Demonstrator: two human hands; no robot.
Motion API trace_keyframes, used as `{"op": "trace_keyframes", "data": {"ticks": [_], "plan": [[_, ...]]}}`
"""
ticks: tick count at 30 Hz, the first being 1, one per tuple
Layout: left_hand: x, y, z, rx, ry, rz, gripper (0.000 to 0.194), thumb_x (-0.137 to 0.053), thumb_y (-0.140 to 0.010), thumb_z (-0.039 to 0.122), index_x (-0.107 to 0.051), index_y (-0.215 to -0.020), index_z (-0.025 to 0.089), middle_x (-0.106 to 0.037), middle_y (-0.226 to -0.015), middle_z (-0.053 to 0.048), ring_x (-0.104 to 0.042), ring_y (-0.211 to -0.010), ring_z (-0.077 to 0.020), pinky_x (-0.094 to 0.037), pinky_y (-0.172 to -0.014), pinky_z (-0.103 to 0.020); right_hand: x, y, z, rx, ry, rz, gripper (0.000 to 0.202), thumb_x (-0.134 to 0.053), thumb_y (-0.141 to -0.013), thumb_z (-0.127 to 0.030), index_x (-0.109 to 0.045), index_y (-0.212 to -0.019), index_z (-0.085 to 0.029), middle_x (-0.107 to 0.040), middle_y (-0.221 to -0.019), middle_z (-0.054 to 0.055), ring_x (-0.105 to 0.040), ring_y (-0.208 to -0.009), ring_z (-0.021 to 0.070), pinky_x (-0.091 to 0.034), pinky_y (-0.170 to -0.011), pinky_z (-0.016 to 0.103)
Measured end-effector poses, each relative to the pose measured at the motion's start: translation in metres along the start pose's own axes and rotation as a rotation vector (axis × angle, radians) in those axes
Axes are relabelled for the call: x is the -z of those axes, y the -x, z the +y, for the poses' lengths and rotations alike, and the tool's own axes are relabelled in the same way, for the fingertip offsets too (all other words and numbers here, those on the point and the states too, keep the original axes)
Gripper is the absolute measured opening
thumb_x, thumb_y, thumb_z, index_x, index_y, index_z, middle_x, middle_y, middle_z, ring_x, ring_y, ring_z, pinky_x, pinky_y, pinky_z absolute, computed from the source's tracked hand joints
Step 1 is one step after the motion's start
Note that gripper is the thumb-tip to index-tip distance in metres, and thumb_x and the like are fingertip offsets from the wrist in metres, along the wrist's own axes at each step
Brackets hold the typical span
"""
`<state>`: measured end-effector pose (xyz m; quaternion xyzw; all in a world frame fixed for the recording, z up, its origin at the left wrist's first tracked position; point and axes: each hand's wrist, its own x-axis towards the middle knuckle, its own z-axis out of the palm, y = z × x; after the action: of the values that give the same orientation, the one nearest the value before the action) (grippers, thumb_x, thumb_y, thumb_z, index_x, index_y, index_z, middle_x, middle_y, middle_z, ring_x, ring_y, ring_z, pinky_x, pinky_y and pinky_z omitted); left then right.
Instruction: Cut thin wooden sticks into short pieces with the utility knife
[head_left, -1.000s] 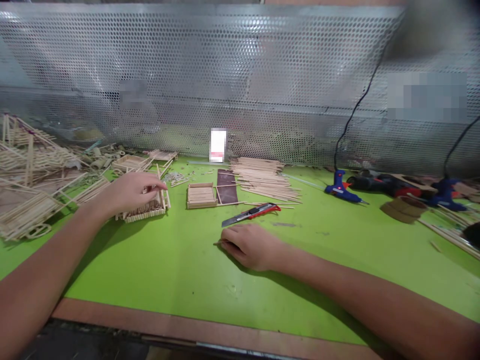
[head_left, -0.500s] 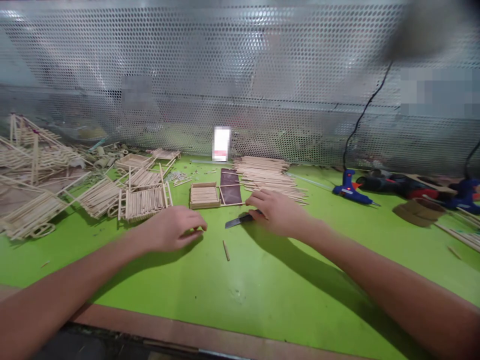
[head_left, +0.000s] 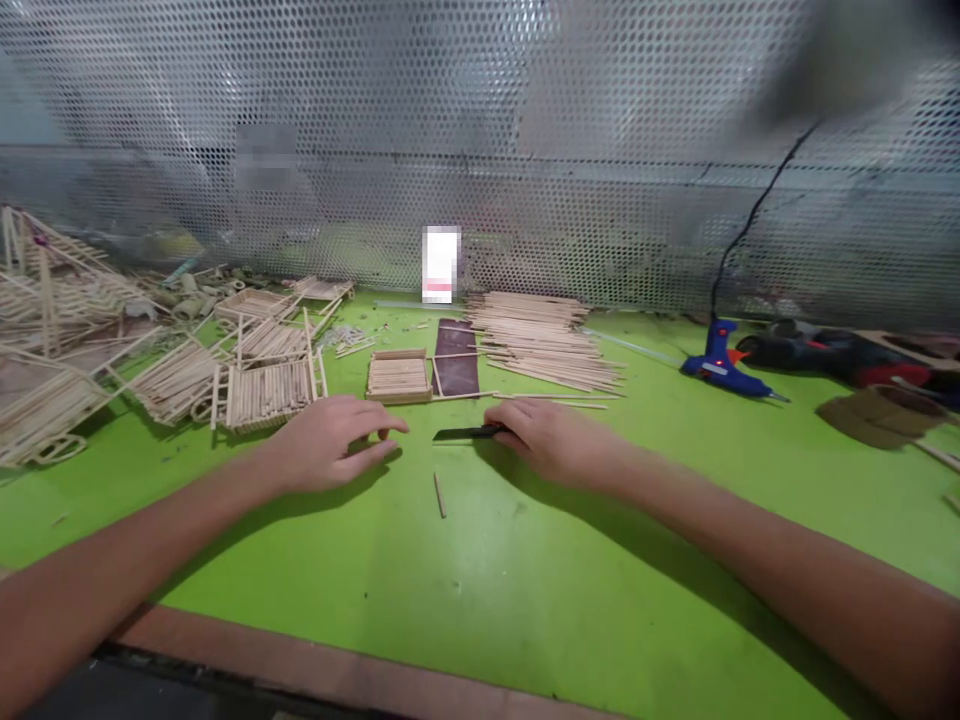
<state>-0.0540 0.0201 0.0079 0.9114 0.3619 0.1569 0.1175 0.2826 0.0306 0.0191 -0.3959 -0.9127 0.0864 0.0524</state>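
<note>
At the far left of the green table [head_left: 360, 600], stick models [head_left: 56, 320] lay jumbled together. Next came a slatted cart [head_left: 266, 392], upright, just beyond the left hand [head_left: 337, 440]. That hand held nothing; its thumb and fingers were parted and loosely curled, the tips toward the right. Whether it touched the table could not be told. A small tray [head_left: 399, 397] sat just past its fingertips. A short stick [head_left: 440, 495] lay on the table between the two hands, nearer the person than either. Behind it was a dark card [head_left: 456, 378] with thin sticks across it. The knife [head_left: 463, 433] pointed its blade left, its handle closed in the right hand [head_left: 551, 435]. A pile of sticks [head_left: 536, 340] spread behind that hand. Farther right lay a blue glue gun [head_left: 720, 370], then a brown ring [head_left: 877, 415].
</note>
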Motion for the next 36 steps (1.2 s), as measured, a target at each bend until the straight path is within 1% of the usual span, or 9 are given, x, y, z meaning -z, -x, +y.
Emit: {"op": "trace_keyframes", "data": {"ticks": [3,7,9,12,15,20,30,33,36], "plan": [[-0.001,0.000,0.010,-0.045,-0.022,-0.028,0.041,-0.040,-0.108,0.050,-0.072,-0.117,0.026,-0.078,-0.102,-0.007,-0.073,-0.089,-0.0227,-0.058,-0.078,-0.039,-0.003,0.006,-0.021,0.052,0.017,-0.021,0.030,-0.041,-0.109,-0.031,-0.065,-0.121,-0.019,-0.071,-0.106,0.010,-0.065,-0.087,0.0226,-0.049,-0.076,0.036],[-0.007,0.000,0.029,-0.253,-0.061,-0.063,0.049,-0.034,-0.110,0.054,-0.068,-0.104,0.019,-0.072,-0.085,-0.006,-0.064,-0.072,-0.0187,-0.050,-0.067,-0.034,-0.010,0.015,-0.044,0.244,0.092,-0.015,0.019,-0.047,-0.106,-0.024,-0.065,-0.110,-0.018,-0.069,-0.093,0.007,-0.060,-0.084,0.0213,-0.045,-0.075,0.034],[-0.011,-0.002,0.036,-0.339,-0.119,-0.050,0.044,-0.037,-0.110,0.049,-0.065,-0.096,0.018,-0.067,-0.079,-0.005,-0.059,-0.067,-0.0178,-0.045,-0.064,-0.034,-0.012,0.019,-0.048,0.274,0.116,0.001,0.017,-0.047,-0.105,-0.020,-0.063,-0.106,-0.017,-0.066,-0.090,0.007,-0.058,-0.082,0.0204,-0.042,-0.072,0.033],[-0.017,-0.003,0.042,-0.407,-0.153,-0.007,0.031,-0.043,-0.109,0.033,-0.061,-0.088,0.019,-0.064,-0.073,-0.003,-0.055,-0.063,-0.0164,-0.040,-0.062,-0.034,-0.012,0.023,-0.048,0.274,0.113,0.011,0.016,-0.046,-0.104,-0.019,-0.062,-0.103,-0.018,-0.064,-0.087,0.006,-0.054,-0.078,0.0190,-0.038,-0.069,0.032],[-0.022,-0.005,0.044,-0.431,-0.133,0.020,0.025,-0.047,-0.106,0.025,-0.059,-0.084,0.019,-0.062,-0.070,-0.002,-0.052,-0.060,-0.0157,-0.037,-0.058,-0.034,-0.009,0.025,-0.046,0.285,0.099,-0.011,0.015,-0.047,-0.103,-0.017,-0.061,-0.101,-0.018,-0.062,-0.086,0.005,-0.052,-0.076,0.0182,-0.035,-0.068,0.032],[-0.026,-0.006,0.046,-0.430,-0.106,0.011,0.024,-0.049,-0.104,0.021,-0.055,-0.081,0.019,-0.059,-0.068,-0.001,-0.048,-0.057,-0.0156,-0.034,-0.057,-0.034,-0.004,0.025,-0.044,0.277,0.073,-0.063,0.011,-0.049,-0.101,-0.013,-0.060,-0.100,-0.017,-0.062,-0.086,0.003,-0.052,-0.074,0.0175,-0.034,-0.067,0.031],[-0.026,-0.006,0.049,-0.428,-0.096,-0.030,0.021,-0.050,-0.103,0.019,-0.054,-0.083,0.019,-0.060,-0.071,-0.001,-0.048,-0.060,-0.0164,-0.034,-0.061,-0.034,-0.004,0.024,-0.042,0.347,0.124,-0.026,0.012,-0.050,-0.102,-0.013,-0.061,-0.099,-0.016,-0.063,-0.085,0.004,-0.051,-0.075,0.0185,-0.034,-0.069,0.032],[-0.025,-0.006,0.050,-0.427,-0.099,-0.036,0.020,-0.050,-0.103,0.020,-0.054,-0.084,0.020,-0.060,-0.072,-0.001,-0.048,-0.060,-0.0168,-0.033,-0.062,-0.034,-0.005,0.024,-0.043,0.355,0.137,-0.005,0.014,-0.049,-0.104,-0.017,-0.061,-0.096,-0.016,-0.061,-0.082,0.004,-0.050,-0.073,0.0183,-0.035,-0.069,0.032],[-0.024,-0.006,0.051,-0.422,-0.099,-0.045,0.020,-0.050,-0.102,0.019,-0.052,-0.083,0.020,-0.060,-0.073,-0.001,-0.049,-0.061,-0.0170,-0.032,-0.062,-0.034,-0.008,0.022,-0.045,0.377,0.163,0.040,0.021,-0.050,-0.109,-0.029,-0.061,-0.094,-0.018,-0.062,-0.082,0.003,-0.050,-0.073,0.0185,-0.035,-0.069,0.033]]}}
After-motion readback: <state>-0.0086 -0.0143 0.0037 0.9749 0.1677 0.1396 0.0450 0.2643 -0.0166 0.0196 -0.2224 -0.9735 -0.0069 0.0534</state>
